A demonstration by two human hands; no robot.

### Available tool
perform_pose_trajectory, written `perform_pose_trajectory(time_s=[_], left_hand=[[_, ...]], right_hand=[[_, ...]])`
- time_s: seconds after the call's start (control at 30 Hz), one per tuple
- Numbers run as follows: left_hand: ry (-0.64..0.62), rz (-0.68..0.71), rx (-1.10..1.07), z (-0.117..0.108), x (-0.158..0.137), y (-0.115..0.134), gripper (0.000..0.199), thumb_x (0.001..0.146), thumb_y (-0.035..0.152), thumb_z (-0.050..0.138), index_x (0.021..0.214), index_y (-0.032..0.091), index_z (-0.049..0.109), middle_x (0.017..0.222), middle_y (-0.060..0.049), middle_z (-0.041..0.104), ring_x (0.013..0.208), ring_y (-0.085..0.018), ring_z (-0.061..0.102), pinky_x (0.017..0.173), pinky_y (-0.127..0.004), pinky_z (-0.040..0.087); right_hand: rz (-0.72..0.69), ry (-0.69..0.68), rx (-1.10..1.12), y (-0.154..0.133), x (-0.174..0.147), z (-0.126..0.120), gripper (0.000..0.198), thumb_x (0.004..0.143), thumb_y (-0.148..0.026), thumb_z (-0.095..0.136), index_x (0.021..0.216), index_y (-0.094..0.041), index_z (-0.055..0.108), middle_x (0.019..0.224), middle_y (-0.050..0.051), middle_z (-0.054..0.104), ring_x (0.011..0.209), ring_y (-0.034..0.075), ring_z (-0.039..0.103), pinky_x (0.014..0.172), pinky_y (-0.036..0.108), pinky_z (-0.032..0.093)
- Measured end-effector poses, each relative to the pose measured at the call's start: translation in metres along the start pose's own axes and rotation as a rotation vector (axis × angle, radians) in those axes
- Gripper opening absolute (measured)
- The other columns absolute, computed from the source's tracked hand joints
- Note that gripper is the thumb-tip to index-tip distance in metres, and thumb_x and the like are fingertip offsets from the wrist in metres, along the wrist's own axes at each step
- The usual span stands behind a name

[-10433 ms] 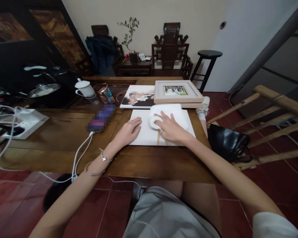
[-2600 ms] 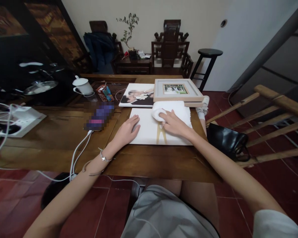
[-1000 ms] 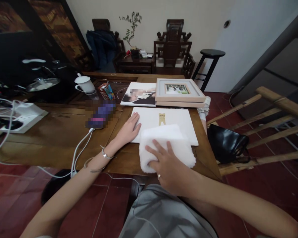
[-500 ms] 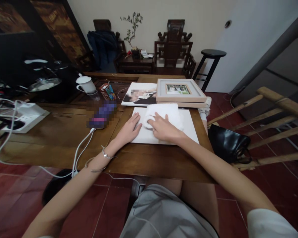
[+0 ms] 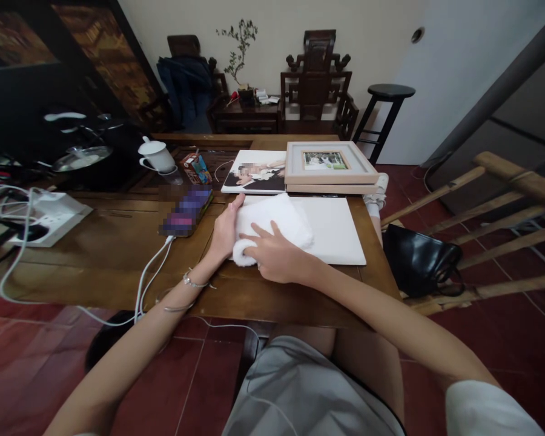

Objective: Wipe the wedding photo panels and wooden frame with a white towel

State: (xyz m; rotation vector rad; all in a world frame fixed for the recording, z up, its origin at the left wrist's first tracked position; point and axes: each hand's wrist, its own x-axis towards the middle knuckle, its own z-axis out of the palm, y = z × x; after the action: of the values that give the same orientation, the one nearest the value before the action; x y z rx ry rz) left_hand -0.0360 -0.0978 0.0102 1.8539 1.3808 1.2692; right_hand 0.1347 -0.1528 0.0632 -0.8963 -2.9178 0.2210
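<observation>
A folded white towel (image 5: 284, 218) lies over the left half of a flat white board (image 5: 338, 236) on the wooden table. My right hand (image 5: 279, 254) presses on the towel near its front left corner, some fingers spread on top and the rest tucked into a rolled fold. Turned on its side, my left hand (image 5: 226, 233) stands along the board's left edge beside the towel, its fingers stretched out and pointing away from me. It holds nothing that I can see.
Behind the board are a photo print (image 5: 254, 172) and a stacked wooden picture frame (image 5: 331, 163). To the left lie a phone (image 5: 188, 212) with white cables, a juice box (image 5: 197, 168), a lidded cup (image 5: 158, 156) and a power strip (image 5: 54, 218). A bamboo chair (image 5: 495, 224) stands right.
The towel and my right hand have slid left and toward me across the board. My left hand has moved left off the board's surface and turned onto its side at the edge.
</observation>
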Motion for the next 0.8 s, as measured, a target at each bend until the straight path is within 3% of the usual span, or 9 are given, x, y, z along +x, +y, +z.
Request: perform_pose_trajectory(time_s=[0.13, 0.3, 0.5, 0.67, 0.8], left_hand=[[0.021, 0.047, -0.047, 0.003, -0.002, 0.005, 0.065, 0.100, 0.054, 0.018, 0.137, 0.012, 0.051, 0.144, -0.010, 0.049, 0.134, -0.024, 0.044, 0.114, -0.041, 0.032], [-0.080, 0.097, 0.123, 0.007, -0.003, 0.008, 0.064, 0.100, 0.052, 0.018, 0.130, 0.012, 0.058, 0.139, -0.012, 0.053, 0.133, -0.024, 0.046, 0.115, -0.042, 0.030], [-0.322, 0.156, 0.441, 0.010, -0.004, -0.008, 0.059, 0.097, 0.041, 0.029, 0.141, 0.004, 0.041, 0.152, -0.019, 0.034, 0.143, -0.029, 0.027, 0.116, -0.049, 0.024], [-0.334, 0.213, 0.497, 0.011, -0.002, -0.015, 0.054, 0.096, 0.037, 0.034, 0.139, 0.006, 0.044, 0.151, -0.018, 0.036, 0.142, -0.030, 0.029, 0.117, -0.048, 0.024], [-0.325, 0.236, 0.469, 0.009, -0.001, -0.008, 0.052, 0.096, 0.034, 0.033, 0.138, 0.005, 0.045, 0.150, -0.018, 0.038, 0.141, -0.030, 0.032, 0.117, -0.047, 0.025]], right_hand=[[-0.103, -0.060, 0.060, -0.012, -0.025, -0.015, 0.032, 0.078, -0.006, 0.043, 0.102, -0.014, 0.062, 0.115, 0.015, 0.064, 0.122, 0.032, 0.048, 0.103, 0.062, 0.031], [0.052, -0.195, 0.083, -0.017, -0.043, -0.039, 0.026, 0.077, -0.009, 0.043, 0.093, -0.016, 0.062, 0.092, 0.014, 0.067, 0.090, 0.027, 0.063, 0.088, 0.046, 0.044], [0.353, -0.200, 0.039, 0.015, -0.030, -0.050, 0.036, 0.078, -0.009, 0.038, 0.104, -0.018, 0.060, 0.103, 0.016, 0.065, 0.098, 0.032, 0.060, 0.090, 0.053, 0.039], [0.485, -0.032, 0.157, 0.047, 0.004, -0.048, 0.036, 0.079, -0.015, 0.039, 0.108, -0.018, 0.060, 0.108, 0.018, 0.065, 0.094, 0.032, 0.062, 0.077, 0.043, 0.045], [0.485, 0.056, 0.210, 0.061, 0.042, -0.044, 0.035, 0.080, -0.019, 0.040, 0.108, -0.018, 0.061, 0.117, 0.015, 0.064, 0.104, 0.031, 0.059, 0.080, 0.038, 0.045]])
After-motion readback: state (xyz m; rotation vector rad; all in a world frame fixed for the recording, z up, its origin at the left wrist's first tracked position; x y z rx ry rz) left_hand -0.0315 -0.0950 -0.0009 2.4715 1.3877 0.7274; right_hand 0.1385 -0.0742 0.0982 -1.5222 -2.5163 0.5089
